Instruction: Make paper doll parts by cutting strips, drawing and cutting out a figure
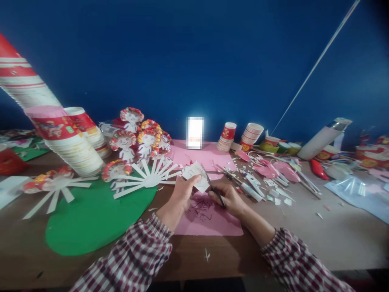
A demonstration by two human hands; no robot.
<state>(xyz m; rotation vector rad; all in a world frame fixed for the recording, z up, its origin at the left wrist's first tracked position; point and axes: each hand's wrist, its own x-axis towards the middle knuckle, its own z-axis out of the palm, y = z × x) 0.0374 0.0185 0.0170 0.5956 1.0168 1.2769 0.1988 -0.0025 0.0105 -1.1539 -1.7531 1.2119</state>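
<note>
My left hand point(182, 194) pinches a small piece of white paper point(201, 183) that bears faint drawn lines. Fingers of my right hand point(229, 198) are closed round the dark handles of a pair of scissors point(221, 198). The blades rise along the right edge of the white paper; whether they are parted I cannot make out. Both hands are above a pink sheet point(225, 225) marked with dark scribbles. To the left, a white paper cut into a fan of strips point(151, 179) rests partly over a green paper shape point(94, 221).
Paper dolls with red and yellow frilled rims point(148, 140) stand at the back left. Stacked paper cups lean at the left point(65, 142) and stand at the back point(251, 136). Pens point(251, 190), paper scraps point(284, 194) and pink cut-outs point(286, 171) lie to the right.
</note>
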